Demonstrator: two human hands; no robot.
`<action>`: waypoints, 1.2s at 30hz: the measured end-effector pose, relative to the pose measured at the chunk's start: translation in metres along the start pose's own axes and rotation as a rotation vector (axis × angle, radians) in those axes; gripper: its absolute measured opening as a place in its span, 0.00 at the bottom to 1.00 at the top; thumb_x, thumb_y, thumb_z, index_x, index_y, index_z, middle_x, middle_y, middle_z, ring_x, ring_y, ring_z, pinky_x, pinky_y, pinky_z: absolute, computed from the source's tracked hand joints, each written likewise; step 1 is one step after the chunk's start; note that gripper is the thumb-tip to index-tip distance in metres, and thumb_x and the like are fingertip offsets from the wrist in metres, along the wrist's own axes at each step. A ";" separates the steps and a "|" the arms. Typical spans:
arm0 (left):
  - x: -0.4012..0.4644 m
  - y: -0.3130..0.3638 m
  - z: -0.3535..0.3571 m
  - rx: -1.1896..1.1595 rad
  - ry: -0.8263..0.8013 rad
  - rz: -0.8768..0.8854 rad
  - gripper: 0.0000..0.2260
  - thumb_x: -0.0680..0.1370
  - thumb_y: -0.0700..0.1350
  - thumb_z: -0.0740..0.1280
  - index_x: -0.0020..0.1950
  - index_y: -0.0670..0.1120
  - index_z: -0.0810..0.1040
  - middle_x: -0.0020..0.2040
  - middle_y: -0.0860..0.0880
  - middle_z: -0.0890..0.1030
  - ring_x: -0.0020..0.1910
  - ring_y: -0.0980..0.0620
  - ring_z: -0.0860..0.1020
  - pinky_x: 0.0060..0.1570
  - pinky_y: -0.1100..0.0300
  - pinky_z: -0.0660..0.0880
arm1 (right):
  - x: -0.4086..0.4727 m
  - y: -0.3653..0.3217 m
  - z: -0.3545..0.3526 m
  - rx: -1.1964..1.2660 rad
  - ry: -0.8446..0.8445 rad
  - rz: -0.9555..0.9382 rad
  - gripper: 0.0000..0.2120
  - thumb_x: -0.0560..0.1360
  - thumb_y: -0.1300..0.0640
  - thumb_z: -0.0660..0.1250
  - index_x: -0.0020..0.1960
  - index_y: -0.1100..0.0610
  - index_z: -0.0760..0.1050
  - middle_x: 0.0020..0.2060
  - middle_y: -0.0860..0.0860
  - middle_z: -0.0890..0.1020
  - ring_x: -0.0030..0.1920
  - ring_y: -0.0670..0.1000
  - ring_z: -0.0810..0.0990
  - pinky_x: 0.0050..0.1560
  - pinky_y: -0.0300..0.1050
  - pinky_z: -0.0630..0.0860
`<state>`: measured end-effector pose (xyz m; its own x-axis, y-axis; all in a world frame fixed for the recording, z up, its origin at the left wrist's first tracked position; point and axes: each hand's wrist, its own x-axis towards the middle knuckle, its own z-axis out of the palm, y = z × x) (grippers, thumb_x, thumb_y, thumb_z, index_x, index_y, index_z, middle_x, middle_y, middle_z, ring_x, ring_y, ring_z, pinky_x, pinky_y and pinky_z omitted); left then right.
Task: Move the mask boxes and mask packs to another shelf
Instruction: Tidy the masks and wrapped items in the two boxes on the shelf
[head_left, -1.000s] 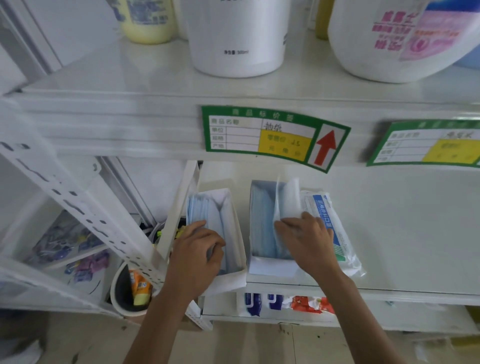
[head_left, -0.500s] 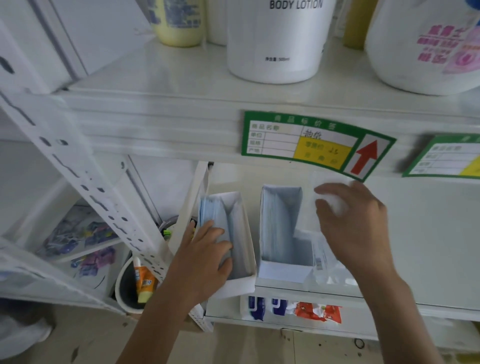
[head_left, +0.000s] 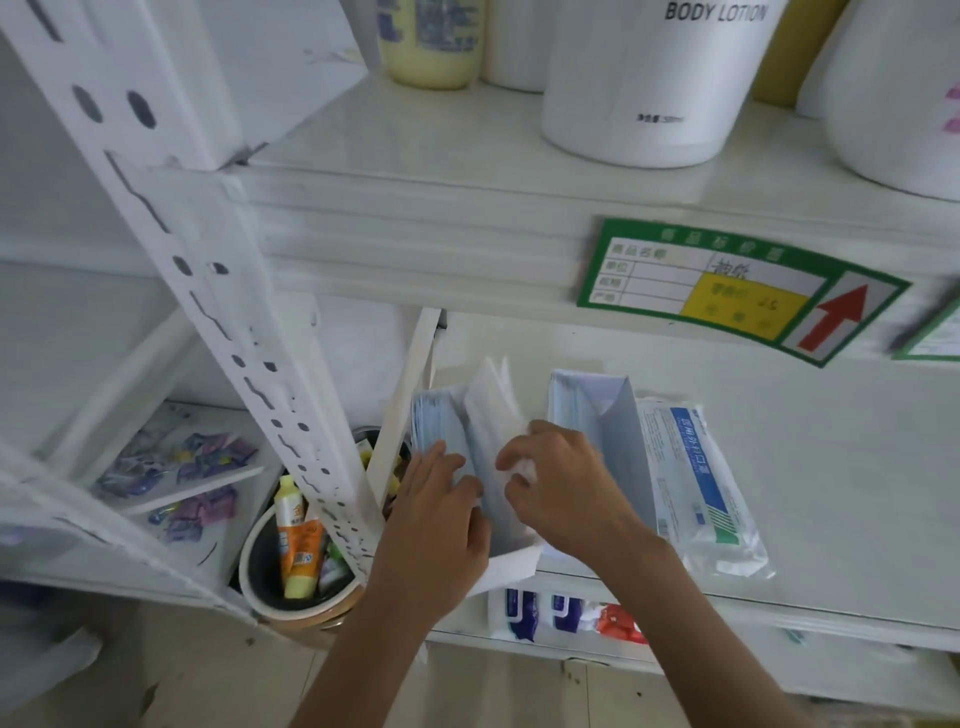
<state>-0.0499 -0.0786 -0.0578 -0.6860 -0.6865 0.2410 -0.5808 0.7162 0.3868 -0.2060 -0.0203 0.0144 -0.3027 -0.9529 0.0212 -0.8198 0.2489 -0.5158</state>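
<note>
- The open-topped white cardboard mask box on the left (head_left: 506, 558) stood at the front left corner of the white metal middle shelf (head_left: 831, 493), its front end overhanging the shelf lip; blue masks stood on edge inside.
- The left hand (head_left: 434, 525) lay over the box's near end, fingers fairly straight and pressed on the blue masks; it steadied rather than gripped.
- The right hand (head_left: 561, 483) had its fingers curled, pinching a thin white sheet or flat pack (head_left: 491, 405) that stood up in the same box.
- A second open white mask box (head_left: 592, 410) sat just to the right, and a clear plastic mask pack with a blue label (head_left: 696, 488) lay flat beside it, touching.
- Judged step: tidying the left box's contents; nothing appeared moved to another shelf yet.
- The next move would call for a firm two-sided grip on the box, kept level so the loose masks stay in.
- Long axes of both boxes and the pack ran front to back, open faces upward.
</note>
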 end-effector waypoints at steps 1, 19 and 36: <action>0.001 -0.001 0.001 -0.011 0.011 0.010 0.07 0.78 0.43 0.64 0.53 0.46 0.80 0.63 0.46 0.78 0.76 0.43 0.66 0.79 0.47 0.56 | 0.003 -0.003 0.003 -0.032 -0.024 -0.011 0.11 0.75 0.62 0.67 0.52 0.53 0.85 0.45 0.46 0.77 0.42 0.48 0.78 0.42 0.34 0.70; 0.002 0.003 -0.006 -0.226 0.092 0.021 0.11 0.74 0.41 0.69 0.53 0.46 0.71 0.51 0.51 0.74 0.51 0.50 0.72 0.59 0.53 0.74 | 0.008 -0.005 0.042 -0.059 -0.027 -0.130 0.43 0.74 0.53 0.68 0.78 0.47 0.42 0.48 0.48 0.82 0.41 0.50 0.81 0.61 0.50 0.72; -0.007 0.012 -0.009 -0.371 0.165 -0.028 0.27 0.75 0.43 0.66 0.73 0.45 0.63 0.62 0.50 0.76 0.63 0.51 0.74 0.65 0.48 0.75 | 0.011 -0.018 0.048 -0.370 -0.066 -0.111 0.33 0.81 0.53 0.55 0.81 0.61 0.47 0.47 0.53 0.85 0.45 0.56 0.84 0.63 0.52 0.70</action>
<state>-0.0482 -0.0667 -0.0473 -0.5753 -0.7376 0.3534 -0.3800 0.6237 0.6831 -0.1713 -0.0439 -0.0177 -0.1805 -0.9836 -0.0015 -0.9693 0.1781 -0.1698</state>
